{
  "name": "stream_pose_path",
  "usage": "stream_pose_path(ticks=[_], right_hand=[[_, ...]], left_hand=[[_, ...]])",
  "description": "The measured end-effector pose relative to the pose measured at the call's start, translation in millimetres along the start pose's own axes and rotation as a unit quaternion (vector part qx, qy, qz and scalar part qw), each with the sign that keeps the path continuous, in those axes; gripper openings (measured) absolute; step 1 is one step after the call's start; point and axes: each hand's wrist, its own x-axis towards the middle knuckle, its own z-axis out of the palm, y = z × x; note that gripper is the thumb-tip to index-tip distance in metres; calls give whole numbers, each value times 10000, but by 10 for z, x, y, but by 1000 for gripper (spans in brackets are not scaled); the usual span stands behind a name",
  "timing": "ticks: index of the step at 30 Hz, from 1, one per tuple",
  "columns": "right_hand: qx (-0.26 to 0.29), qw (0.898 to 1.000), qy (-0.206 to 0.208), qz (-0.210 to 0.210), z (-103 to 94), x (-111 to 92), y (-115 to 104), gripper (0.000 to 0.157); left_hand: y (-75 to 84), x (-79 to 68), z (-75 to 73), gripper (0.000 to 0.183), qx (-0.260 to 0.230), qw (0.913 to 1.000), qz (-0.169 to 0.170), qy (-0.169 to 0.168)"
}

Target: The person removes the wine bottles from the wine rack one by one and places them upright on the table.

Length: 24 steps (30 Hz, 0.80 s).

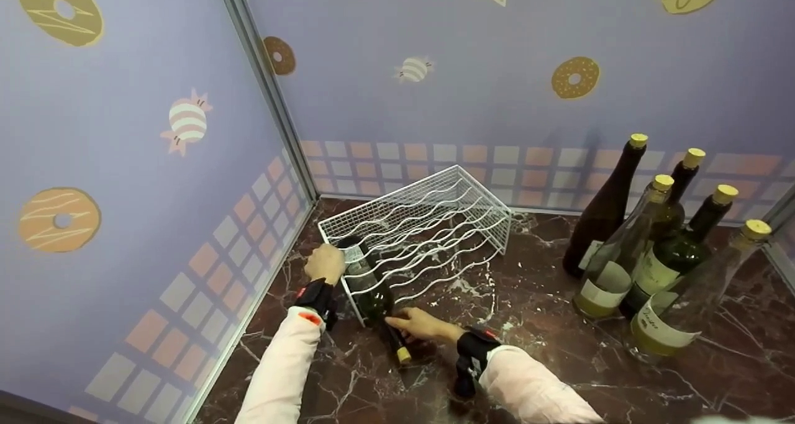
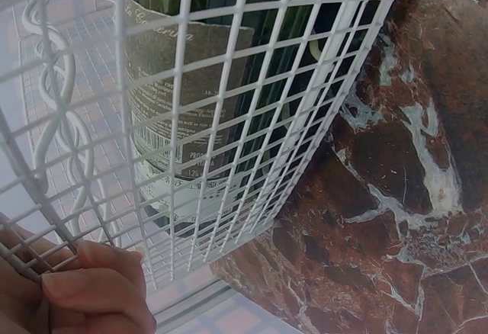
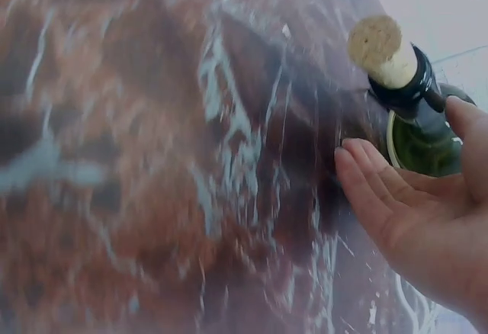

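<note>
A white wire wine rack [image 1: 509, 212] with wavy bars stands on the marble-patterned surface. In its left end lies a dark green wine bottle [image 1: 375, 298], base inward and neck sticking out at the front, its cork [image 1: 404, 354] in place. My left hand [image 1: 325, 264] grips the rack's left side, fingers curled round the wire mesh. Through that mesh the left wrist view shows the bottle's label [image 2: 183, 97]. At the bottle's neck is my right hand [image 1: 423, 323], with thumb on one side and fairly straight fingers [image 3: 381, 189] on the other, loosely around it.
Several corked bottles stand upright at the right, among them a dark brown one [image 1: 605, 216], a green one [image 1: 677, 256] and a clear one [image 1: 667, 324]. A patterned wall [image 1: 435, 113] rises behind the rack, another panel [image 1: 155, 225] on the left.
</note>
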Motion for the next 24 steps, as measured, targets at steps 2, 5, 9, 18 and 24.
stream_pose_path(ticks=[2,5,9,18,24], right_hand=[[112,9999,78,57,34,6,-2,44],[-49,9998,163,-35,82,24,-20,37],[-186,9989,378,-225,132,36,-72,24],[-586,9930,1004,-192,243,25,-159,11],[-383,9891,1416,112,309,15,-164,10]], left_hand=[[8,-1,8,33,14,10000,-13,-5],[17,-7,0,33,37,10000,-32,-16],[31,-20,-22,33,57,10000,1,-58],[16,-6,-9,32,-4,10000,26,-46],[6,6,6,32,-61,10000,-12,0]])
